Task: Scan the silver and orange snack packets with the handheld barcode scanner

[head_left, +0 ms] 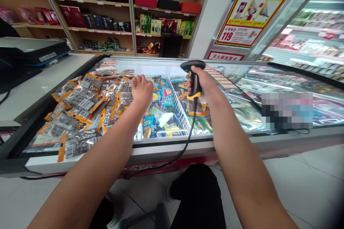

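We grip the corded scanner [196,84] in our right hand [204,81], above the chest freezer [156,151]. Our left hand [142,91] curls near the orange-edged packets [84,103] heaped on the freezer's left end; we cannot tell whether it holds one.

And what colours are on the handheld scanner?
The scanner is black with yellow trim; see the head view.

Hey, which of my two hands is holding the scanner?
Your right hand, gripping the scanner by its handle; the left hand is near the orange-edged packets.
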`<act>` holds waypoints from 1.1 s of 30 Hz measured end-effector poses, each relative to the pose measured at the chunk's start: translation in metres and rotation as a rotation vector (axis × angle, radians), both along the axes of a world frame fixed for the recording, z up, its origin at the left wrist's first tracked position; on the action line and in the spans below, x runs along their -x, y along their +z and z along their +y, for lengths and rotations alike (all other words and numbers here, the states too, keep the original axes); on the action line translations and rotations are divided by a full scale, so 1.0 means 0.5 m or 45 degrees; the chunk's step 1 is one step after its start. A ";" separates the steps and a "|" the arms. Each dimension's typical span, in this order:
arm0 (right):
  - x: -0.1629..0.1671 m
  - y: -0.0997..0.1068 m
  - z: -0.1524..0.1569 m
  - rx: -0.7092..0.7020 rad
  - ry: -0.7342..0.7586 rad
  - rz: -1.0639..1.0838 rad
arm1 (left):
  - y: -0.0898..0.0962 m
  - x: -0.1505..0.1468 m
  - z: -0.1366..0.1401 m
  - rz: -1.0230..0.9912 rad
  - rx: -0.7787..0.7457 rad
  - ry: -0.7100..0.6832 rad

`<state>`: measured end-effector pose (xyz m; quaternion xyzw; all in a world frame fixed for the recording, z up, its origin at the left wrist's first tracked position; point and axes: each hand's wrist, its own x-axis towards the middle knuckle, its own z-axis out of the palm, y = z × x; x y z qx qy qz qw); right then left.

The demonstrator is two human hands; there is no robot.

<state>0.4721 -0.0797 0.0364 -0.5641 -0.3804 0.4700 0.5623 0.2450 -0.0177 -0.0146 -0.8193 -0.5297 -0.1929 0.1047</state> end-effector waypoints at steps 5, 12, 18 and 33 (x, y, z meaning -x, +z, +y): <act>-0.033 0.000 0.016 -0.270 -0.084 -0.015 | 0.005 -0.044 -0.056 0.014 0.142 -0.635; -0.042 -0.004 0.017 -0.310 -0.006 0.046 | -0.028 -0.115 -0.114 0.166 0.158 -1.111; -0.032 -0.004 0.017 -0.297 -0.058 0.164 | -0.013 -0.086 -0.081 0.146 0.153 -0.878; 0.040 0.001 -0.015 -0.262 0.007 0.190 | -0.036 -0.044 -0.012 0.090 0.124 -0.318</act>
